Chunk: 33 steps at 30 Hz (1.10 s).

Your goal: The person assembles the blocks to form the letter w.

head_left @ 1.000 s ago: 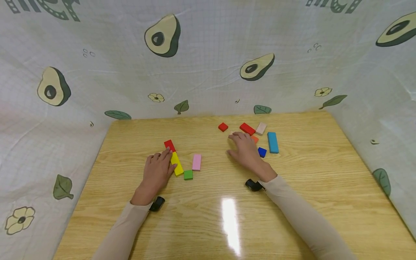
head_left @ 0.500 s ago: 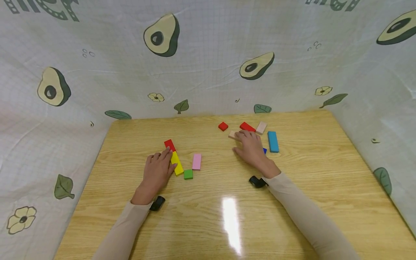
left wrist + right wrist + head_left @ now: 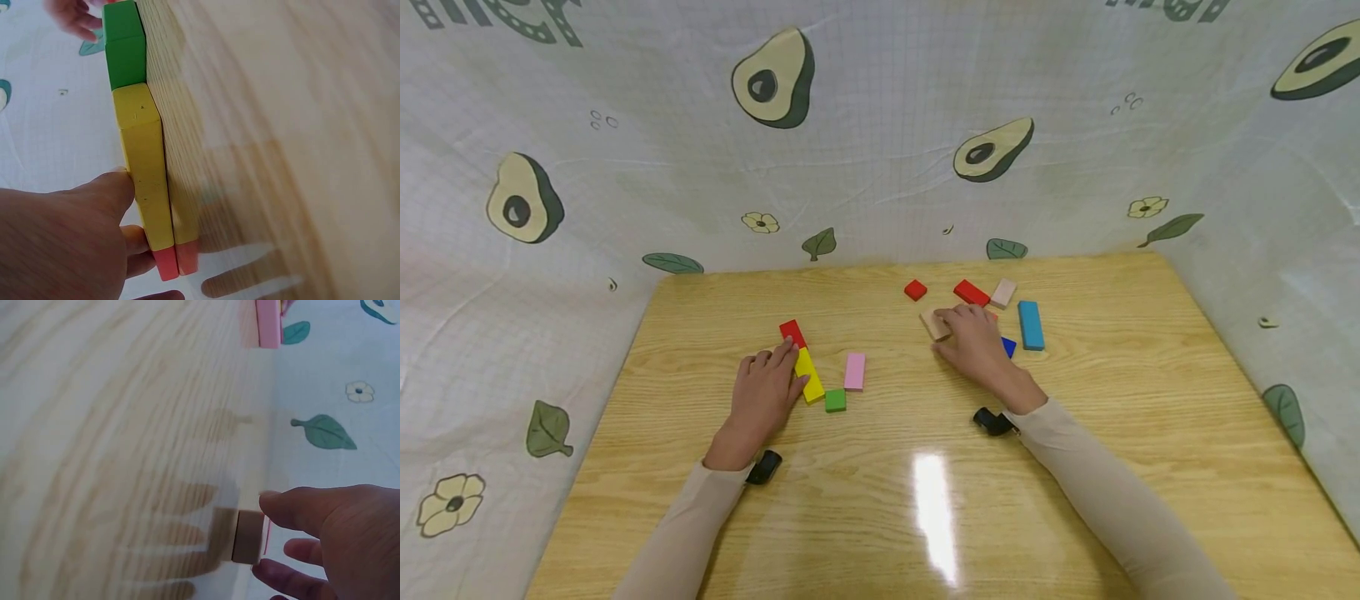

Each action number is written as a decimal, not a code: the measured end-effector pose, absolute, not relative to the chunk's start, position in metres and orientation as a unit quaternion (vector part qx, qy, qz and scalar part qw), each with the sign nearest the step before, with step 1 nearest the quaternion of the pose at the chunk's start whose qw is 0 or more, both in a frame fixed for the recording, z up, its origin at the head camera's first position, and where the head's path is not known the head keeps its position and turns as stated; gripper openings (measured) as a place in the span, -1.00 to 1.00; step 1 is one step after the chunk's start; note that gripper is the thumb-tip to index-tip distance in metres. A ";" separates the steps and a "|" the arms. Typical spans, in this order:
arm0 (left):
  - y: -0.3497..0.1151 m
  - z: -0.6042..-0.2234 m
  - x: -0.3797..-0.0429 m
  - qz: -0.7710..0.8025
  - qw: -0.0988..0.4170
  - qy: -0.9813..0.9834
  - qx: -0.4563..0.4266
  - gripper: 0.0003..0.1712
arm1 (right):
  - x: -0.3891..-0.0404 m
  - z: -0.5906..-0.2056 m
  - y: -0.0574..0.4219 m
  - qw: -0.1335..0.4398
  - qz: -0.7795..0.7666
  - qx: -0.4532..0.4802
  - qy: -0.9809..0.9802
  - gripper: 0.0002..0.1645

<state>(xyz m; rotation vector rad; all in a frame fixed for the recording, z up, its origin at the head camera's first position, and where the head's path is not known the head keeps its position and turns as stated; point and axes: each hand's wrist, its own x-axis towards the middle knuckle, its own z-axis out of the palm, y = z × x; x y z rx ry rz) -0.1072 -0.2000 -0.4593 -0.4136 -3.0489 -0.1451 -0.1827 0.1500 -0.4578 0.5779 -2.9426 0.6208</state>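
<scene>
My left hand (image 3: 762, 393) rests beside a yellow block (image 3: 808, 379) and a red block (image 3: 792, 331) laid end to end. Its thumb touches the yellow block and a fingertip lies on the red one. In the left wrist view, a green block (image 3: 125, 44) adjoins the yellow block's near end. A pink block (image 3: 854, 372) stands next to the green one. On the right, my right hand (image 3: 976, 343) pinches a plain wooden block (image 3: 932, 325) between thumb and fingers. The right wrist view shows that wooden block (image 3: 249, 536) between the fingertips, close over the table.
Around my right hand lie a small red block (image 3: 915, 290), a long red block (image 3: 972, 292), a pale block (image 3: 1003, 292), a light blue block (image 3: 1032, 325) and a dark blue block (image 3: 1008, 347). An orange-red one is mostly hidden. A patterned cloth (image 3: 880, 183) surrounds the table (image 3: 850, 500).
My right hand shifted slightly right, then back a little, taking hold of the wooden block, which has turned and come slightly towards me. My left hand stays in place.
</scene>
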 end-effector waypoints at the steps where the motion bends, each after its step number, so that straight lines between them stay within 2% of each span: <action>1: -0.200 -0.459 -0.107 -0.047 0.029 -0.989 -0.134 -0.35 | -0.183 -0.458 0.149 0.041 0.201 0.192 -0.960 -0.35; 8: -0.200 -0.459 -0.105 -0.047 0.037 -0.989 -0.134 -0.36 | -0.190 -0.456 0.150 0.035 0.200 0.227 -0.953 -0.35; 14: -0.200 -0.459 -0.105 -0.049 0.044 -0.988 -0.137 -0.37 | -0.199 -0.457 0.153 0.005 0.181 0.275 -0.944 -0.32; 21: -0.200 -0.459 -0.106 -0.050 0.037 -0.989 -0.135 -0.37 | -0.200 -0.456 0.152 -0.004 0.184 0.275 -0.944 -0.37; 33: -0.199 -0.458 -0.105 -0.046 0.042 -0.989 -0.136 -0.37 | -0.196 -0.450 0.129 -0.005 0.182 0.266 -0.947 -0.30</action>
